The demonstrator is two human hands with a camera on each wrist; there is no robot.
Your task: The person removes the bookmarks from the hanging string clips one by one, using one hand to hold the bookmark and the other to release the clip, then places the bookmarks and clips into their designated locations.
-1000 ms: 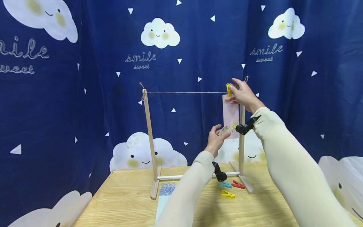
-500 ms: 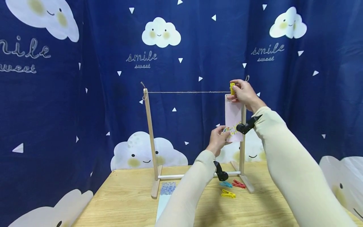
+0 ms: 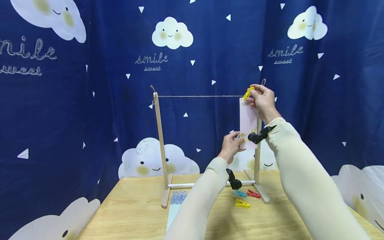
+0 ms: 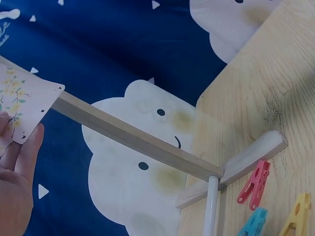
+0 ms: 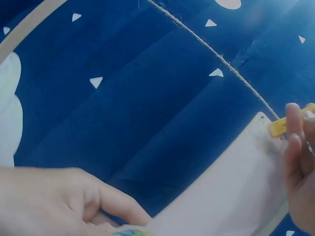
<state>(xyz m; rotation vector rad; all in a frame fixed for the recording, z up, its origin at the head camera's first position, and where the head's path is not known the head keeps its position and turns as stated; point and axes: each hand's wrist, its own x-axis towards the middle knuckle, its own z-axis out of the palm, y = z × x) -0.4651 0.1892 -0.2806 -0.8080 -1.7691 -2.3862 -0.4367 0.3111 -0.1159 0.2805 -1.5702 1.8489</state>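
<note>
My right hand [image 3: 263,100] pinches a yellow clothespin [image 3: 248,93] at the right end of a string [image 3: 198,96]. The clothespin leans to the right, its tip over the top edge of a pale pink card [image 3: 248,116]. Low on the card is a band of yellow flowers. My left hand [image 3: 230,147] grips the card's lower left edge between thumb and fingers. In the right wrist view, the clothespin's yellow tip [image 5: 278,128] sits where string and card corner meet. Flowers and a punched corner of the card [image 4: 29,101] show in the left wrist view.
A wooden stand [image 3: 161,140] with two posts carries the string. On the table [image 3: 135,206] lie a blue clothespin [image 3: 239,193], a red clothespin [image 3: 253,193] and another yellow clothespin [image 3: 242,203]. A blue-patterned card [image 3: 177,200] lies partly under the left forearm.
The card's lower part has swung from tilted to hanging flat, with the left hand holding its edge. In the right hand, the yellow clothespin has turned from upright to leaning right.
</note>
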